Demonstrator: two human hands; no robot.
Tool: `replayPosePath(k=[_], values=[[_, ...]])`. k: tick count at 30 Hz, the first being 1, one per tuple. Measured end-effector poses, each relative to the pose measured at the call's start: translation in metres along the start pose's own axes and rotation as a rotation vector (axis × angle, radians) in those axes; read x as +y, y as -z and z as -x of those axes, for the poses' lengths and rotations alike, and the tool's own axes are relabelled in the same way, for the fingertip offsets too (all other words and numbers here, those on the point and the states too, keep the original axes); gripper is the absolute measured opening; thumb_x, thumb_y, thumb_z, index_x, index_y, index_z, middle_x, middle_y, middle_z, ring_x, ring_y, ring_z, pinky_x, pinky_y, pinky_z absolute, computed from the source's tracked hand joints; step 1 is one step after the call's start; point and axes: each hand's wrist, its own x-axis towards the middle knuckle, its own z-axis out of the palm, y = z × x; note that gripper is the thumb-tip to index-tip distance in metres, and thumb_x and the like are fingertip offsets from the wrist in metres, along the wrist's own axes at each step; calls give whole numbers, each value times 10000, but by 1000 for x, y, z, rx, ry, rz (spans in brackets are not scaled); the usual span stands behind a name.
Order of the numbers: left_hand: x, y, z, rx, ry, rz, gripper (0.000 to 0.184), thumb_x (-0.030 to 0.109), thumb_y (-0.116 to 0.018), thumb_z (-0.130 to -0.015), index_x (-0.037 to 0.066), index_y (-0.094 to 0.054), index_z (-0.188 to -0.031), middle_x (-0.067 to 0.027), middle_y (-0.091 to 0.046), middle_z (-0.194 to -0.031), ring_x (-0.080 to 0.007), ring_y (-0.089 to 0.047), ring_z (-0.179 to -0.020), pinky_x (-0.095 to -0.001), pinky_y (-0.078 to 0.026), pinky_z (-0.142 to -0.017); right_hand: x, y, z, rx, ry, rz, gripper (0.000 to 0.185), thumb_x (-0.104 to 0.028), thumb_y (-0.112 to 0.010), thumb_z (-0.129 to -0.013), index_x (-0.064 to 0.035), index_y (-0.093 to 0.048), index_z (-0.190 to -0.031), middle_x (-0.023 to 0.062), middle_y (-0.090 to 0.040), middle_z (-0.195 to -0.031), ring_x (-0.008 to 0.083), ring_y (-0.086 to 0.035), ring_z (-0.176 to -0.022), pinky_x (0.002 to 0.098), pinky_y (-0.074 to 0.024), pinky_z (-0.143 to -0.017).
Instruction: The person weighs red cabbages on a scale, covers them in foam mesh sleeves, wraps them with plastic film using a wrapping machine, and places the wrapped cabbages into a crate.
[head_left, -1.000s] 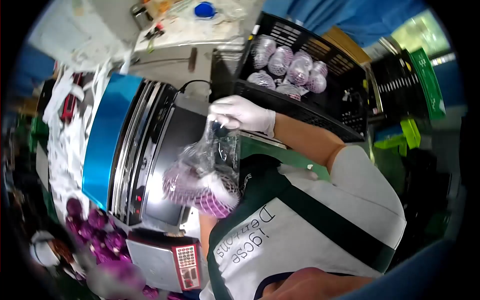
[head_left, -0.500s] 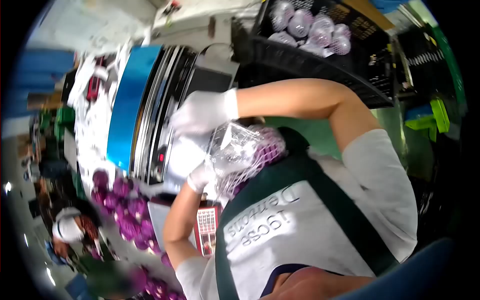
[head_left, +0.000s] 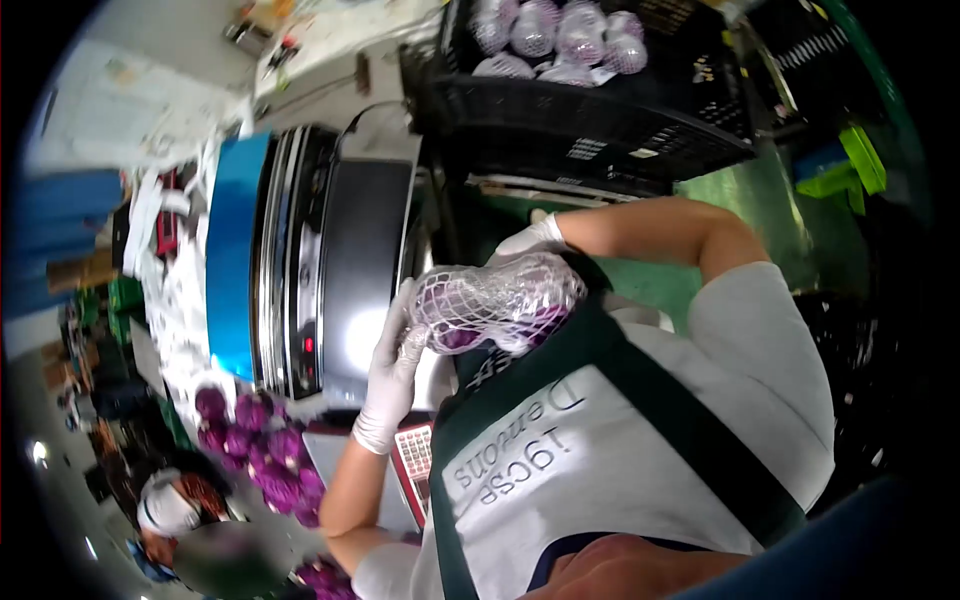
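At far left, white strips are heaped behind a blue-fronted machine, and another person is seen lower down. Purple round vegetables are piled below the machine, beside a scale-like device with a keypad, which is partly covered by the left forearm. The white-gloved left hand is curled around the left end of a netted bundle of purple produce, held before the dark green apron, right of the machine's dark plate. The gloved right hand is placed at the bundle's far side; its fingers are hidden, so its grip cannot be told. The space beyond is blocked by a black crate containing wrapped produce; at far right, a bright green object is seen
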Motion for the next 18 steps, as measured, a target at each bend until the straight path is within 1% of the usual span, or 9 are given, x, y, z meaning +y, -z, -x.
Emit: replayPosePath(k=[2,6,9,10,12,13,15,17,18], values=[[0,-21,-34,105,-61,140,474,119,-490,-990,-2,-370,-1433,-138,-485,-1381,-202,-449,-1273,-331,-322,-1093,-3,-8,34,15,255,-248,619,-467,-374,-1005,-35,-361,-1448,137,-475,-1410,210,-498,-1262,351,-385,-1083],[2,-80,-104,284,-205,242,435,119,-476,-995,2,-406,-1408,-144,-491,-1368,-216,-489,-1232,-335,-350,-1068,-31,-11,92,373,505,-757,559,-444,-365,-1021,-32,-429,-1394,109,-543,-1335,183,-566,-1170,342,-436,-1047],[9,-100,-143,206,-146,265,441,208,-479,-1000,-5,-431,-1383,-154,-565,-1290,-224,-568,-1141,-355,-417,-1004,-44,14,166,827,680,-606,604,-501,-358,-1005,-79,-376,-1435,122,-477,-1403,221,-547,-1193,406,-438,-1053],[12,-101,-154,203,-82,268,408,185,-471,-1000,-19,-463,-1353,-147,-598,-1246,-219,-578,-1126,-350,-416,-1010,-49,39,201,784,721,-788,625,-529,-419,-977,-79,-419,-1411,126,-535,-1333,242,-571,-1156,447,-500,-967],[21,-104,-173,200,-77,150,376,159,-463,-1000,-37,-491,-1320,-151,-608,-1227,-211,-587,-1109,-331,-423,-1004,-73,59,268,1221,805,-929,521,-514,-510,-948,-71,-573,-1213,121,-618,-1151,271,-614,-1026,431,-525,-864],[24,-108,-184,191,-100,83,352,127,-457,-997,-45,-508,-1301,-149,-612,-1218,-203,-592,-1099,-308,-424,-1002,-85,67,305,1128,949,-741,485,-497,-490,-964,-67,-577,-1171,117,-625,-1127,262,-617,-984,389,-516,-877],[30,-111,-198,208,-31,33,311,90,-536,-964,-22,-561,-1253,-112,-635,-1185,-160,-591,-1093,-271,-437,-974,-77,109,373,1193,949,-586,440,-456,-499,-958,-74,-600,-1152,115,-636,-1117,259,-626,-970,383,-522,-854],[17,-113,-201,282,-147,-56,305,115,-568,-949,-9,-584,-1227,-92,-652,-1144,-152,-595,-1071,-278,-451,-954,-56,178,422,1352,774,-468,397,-415,-509,-951,-80,-623,-1132,114,-646,-1108,256,-635,-955,376,-529,-830],[16,-119,-198,336,-67,107,296,131,-566,-955,8,-589,-1223,-87,-660,-1116,-152,-622,-1009,-278,-479,-908,-41,223,436,1456,649,-398,377,-394,-514,-948,-83,-635,-1122,113,-652,-1104,254,-639,-948,373,-532,-819]])
